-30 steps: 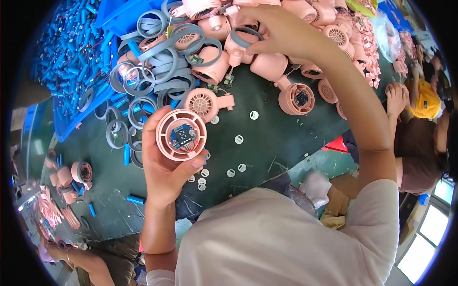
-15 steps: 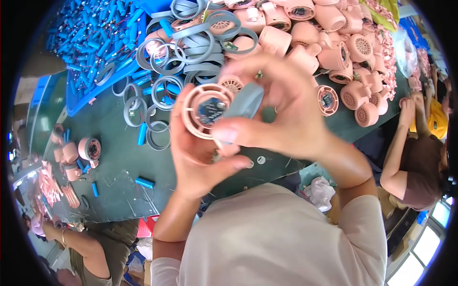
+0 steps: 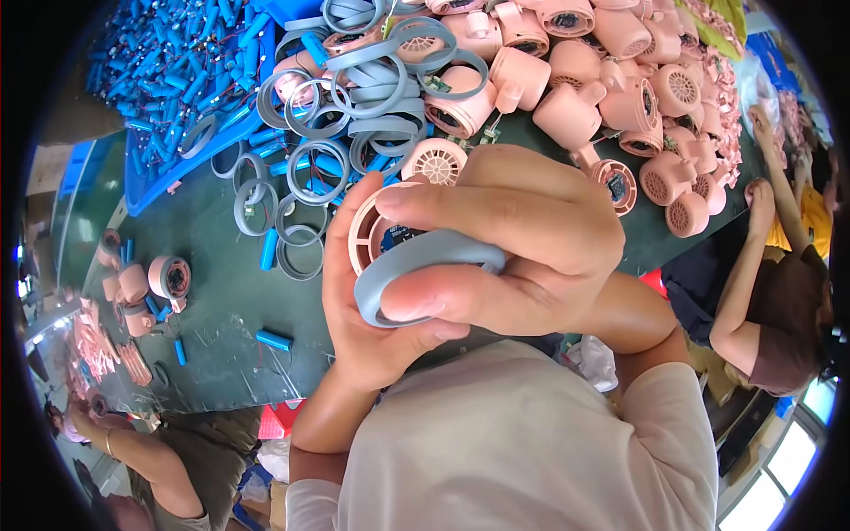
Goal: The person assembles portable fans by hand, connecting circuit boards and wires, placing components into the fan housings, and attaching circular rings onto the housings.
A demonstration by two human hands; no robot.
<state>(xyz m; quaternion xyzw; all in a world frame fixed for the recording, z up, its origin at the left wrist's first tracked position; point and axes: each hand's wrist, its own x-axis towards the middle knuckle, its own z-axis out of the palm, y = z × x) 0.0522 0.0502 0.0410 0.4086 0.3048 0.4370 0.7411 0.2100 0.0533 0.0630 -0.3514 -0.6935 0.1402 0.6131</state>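
Note:
Cupped from below, a round pink plastic fan housing (image 3: pixel 359 232) is held in my left hand (image 3: pixel 359 341), with part of a dark blue circuit board (image 3: pixel 394 237) showing inside its open face. My right hand (image 3: pixel 540 234) grips a grey plastic ring (image 3: pixel 372 285) by its near edge with the thumb inside it. The ring is tilted and overlaps the housing's near side. Whether the two touch there cannot be made out. Right index fingertip rests on the housing's far rim. Much of the housing is hidden behind the ring and my fingers.
Beyond my hands lie a heap of grey rings (image 3: pixel 319 168) and a big pile of pink fan housings (image 3: pixel 567 115). A blue bin (image 3: pixel 142 181) of blue battery cells stands far left. Loose cells (image 3: pixel 274 340) and several housings (image 3: pixel 168 276) lie on the green table (image 3: pixel 221 354). Other people sit at both sides.
My right hand has turned and brought the grey ring lower and over the near part of the housing's face. Its index finger now reaches the housing's rim. The circuit board is more covered.

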